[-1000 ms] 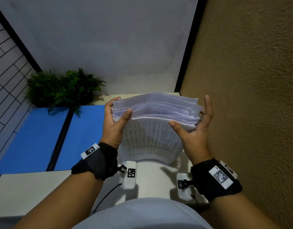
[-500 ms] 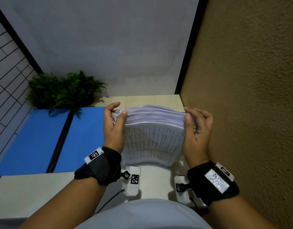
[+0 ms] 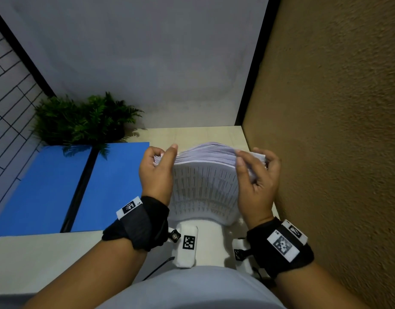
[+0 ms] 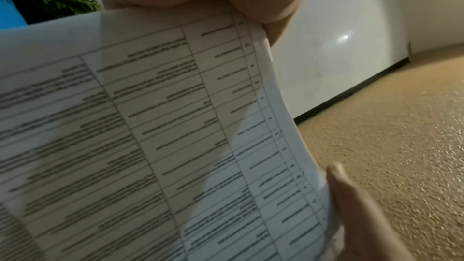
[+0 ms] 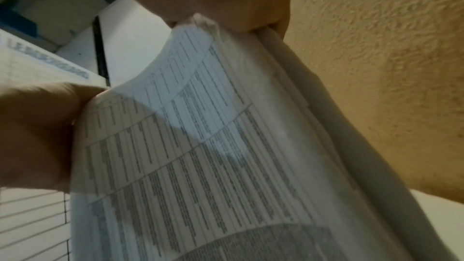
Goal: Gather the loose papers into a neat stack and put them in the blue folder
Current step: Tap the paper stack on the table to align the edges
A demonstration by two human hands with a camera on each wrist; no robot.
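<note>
Office desk nook; printed papers (image 3: 205, 186), blue folder (image 3: 58, 188), potted fern (image 3: 80, 119).

The person wore a wide black fabric wrist strap (image 3: 138, 224) on the left forearm, at the lower middle of the head view, with a white rectangular tag (image 3: 129, 207) printed with a black square code. A similar black fabric strap (image 3: 281, 246) on the right forearm carried two such white tags. Under each wrist hung a white plastic camera block (image 3: 187, 246) with a black code marker, a black knob (image 3: 174, 235) and a thin black cable (image 3: 158, 267). A pale grey shirt (image 3: 198, 288) filled the bottom edge. Both forearms were bare.
</note>
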